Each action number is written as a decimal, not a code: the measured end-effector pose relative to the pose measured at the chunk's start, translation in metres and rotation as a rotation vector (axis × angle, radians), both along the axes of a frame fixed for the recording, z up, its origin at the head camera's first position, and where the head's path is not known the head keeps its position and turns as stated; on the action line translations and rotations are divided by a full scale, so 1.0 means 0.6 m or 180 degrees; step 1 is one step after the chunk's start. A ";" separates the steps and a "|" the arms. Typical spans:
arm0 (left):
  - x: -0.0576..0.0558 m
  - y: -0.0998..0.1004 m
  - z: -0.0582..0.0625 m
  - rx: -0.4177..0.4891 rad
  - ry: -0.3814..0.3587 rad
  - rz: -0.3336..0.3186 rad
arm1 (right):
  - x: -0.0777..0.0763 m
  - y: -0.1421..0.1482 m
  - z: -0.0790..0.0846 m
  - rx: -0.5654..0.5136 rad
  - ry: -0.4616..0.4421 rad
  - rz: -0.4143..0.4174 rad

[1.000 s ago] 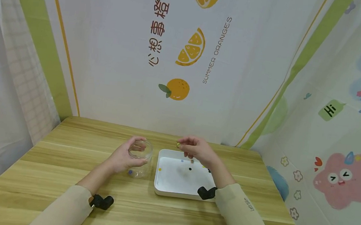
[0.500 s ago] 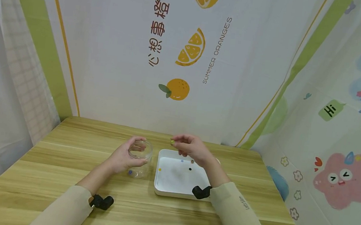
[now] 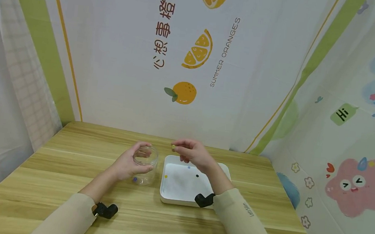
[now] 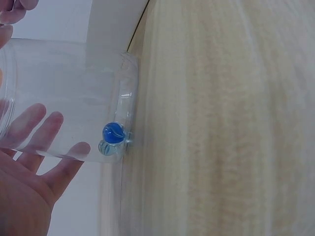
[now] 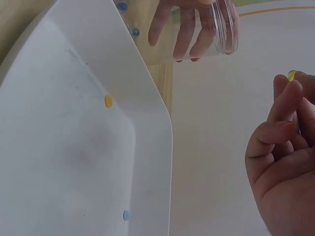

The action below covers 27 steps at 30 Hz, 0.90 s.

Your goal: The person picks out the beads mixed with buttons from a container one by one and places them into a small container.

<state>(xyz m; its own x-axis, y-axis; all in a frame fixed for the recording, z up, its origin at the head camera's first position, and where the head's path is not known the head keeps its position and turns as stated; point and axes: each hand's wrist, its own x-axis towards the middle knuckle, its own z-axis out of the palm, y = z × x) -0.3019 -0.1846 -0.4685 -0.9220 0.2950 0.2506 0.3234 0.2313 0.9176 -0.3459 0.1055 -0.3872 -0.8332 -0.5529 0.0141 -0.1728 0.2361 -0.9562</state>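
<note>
My left hand (image 3: 129, 166) grips a clear, open-topped jar (image 3: 147, 174), fingers and thumb around its upper part, while the jar stands on the table. In the left wrist view a blue marble (image 4: 113, 132) and a clear bluish marble (image 4: 104, 148) lie at the jar's bottom. Between thumb and fingertips, my right hand (image 3: 195, 156) pinches a small yellow marble (image 3: 173, 148), mostly covered in the right wrist view. That hand is raised above the back edge of a white tray (image 3: 180, 188), to the right of the jar mouth and apart from it.
Inside the tray, small flat-looking spots show: an orange-yellow spot (image 5: 109, 101), a light-blue spot (image 5: 126, 215) and a black spot (image 3: 197, 176). My right forearm hides part of the tray. A printed curtain (image 3: 125, 87) hangs behind the wooden table (image 3: 135, 218).
My right hand has moved left toward the jar, carrying the yellow marble. The left hand and jar have stayed in place.
</note>
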 end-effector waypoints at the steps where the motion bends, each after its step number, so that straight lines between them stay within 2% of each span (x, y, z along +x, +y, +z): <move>1: 0.000 0.000 0.000 0.0000 0.0003 0.0001 | -0.001 -0.002 -0.001 0.0002 0.0006 0.0010; 15: -0.001 0.000 0.000 -0.0017 -0.0013 0.0017 | 0.002 -0.027 -0.012 0.0152 0.0025 0.0051; 27: 0.000 0.000 0.000 -0.0032 -0.0056 0.0026 | 0.001 -0.050 -0.029 0.0443 0.0475 0.0035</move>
